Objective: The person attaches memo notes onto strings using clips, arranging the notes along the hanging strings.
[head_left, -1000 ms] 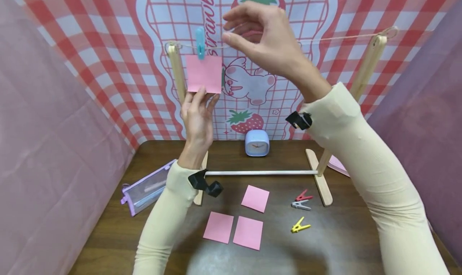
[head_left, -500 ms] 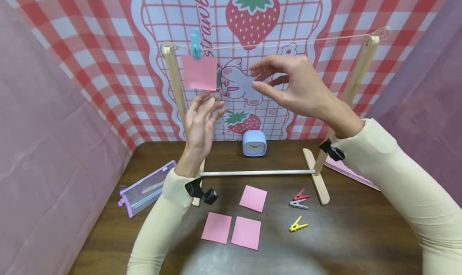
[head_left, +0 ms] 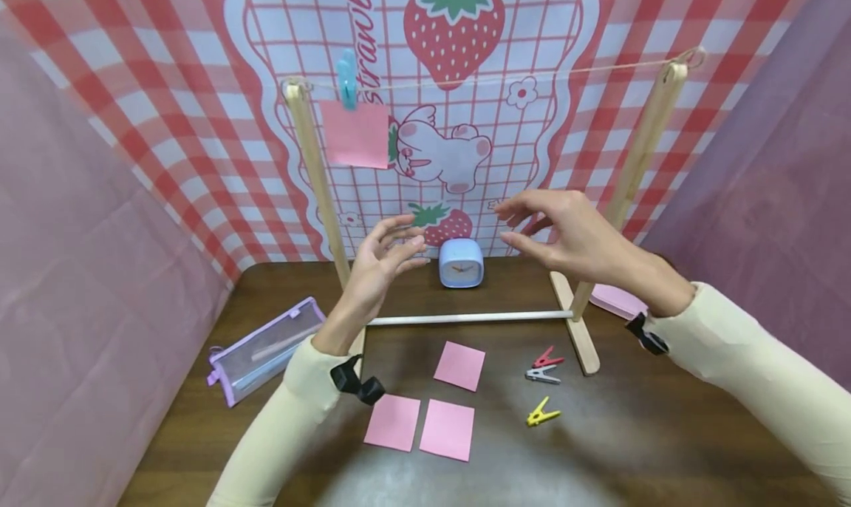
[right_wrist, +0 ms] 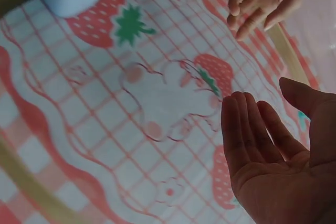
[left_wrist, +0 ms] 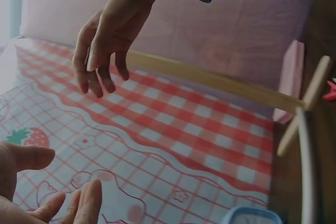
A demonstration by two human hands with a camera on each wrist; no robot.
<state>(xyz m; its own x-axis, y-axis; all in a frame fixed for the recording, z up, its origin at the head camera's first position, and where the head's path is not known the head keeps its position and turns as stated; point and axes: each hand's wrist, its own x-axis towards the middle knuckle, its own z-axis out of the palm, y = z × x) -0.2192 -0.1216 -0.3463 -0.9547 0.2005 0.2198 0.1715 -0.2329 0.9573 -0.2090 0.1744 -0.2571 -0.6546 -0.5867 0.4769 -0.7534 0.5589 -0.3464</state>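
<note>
Since nothing is grasped, the left hand (head_left: pixel 375 272) and right hand (head_left: pixel 568 233) hang released above the table (head_left: pixel 631 426), fingers loosely bent. On the left, farther off, a blue clothespin (head_left: pixel 346 84) apparently pins the pink note (head_left: pixel 355 136) to the string (head_left: pixel 612 68), which would explain its hanging. Nearer, three pink sheets (head_left: pixel 448 429) lie just apart, with three loose clothespins (head_left: pixel 541 417) to their right, seemingly within easy reach.

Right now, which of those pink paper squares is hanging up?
The upper-left pink square, held at its top edge by the blue clothespin on the string; the other three squares lie on the table.
</note>
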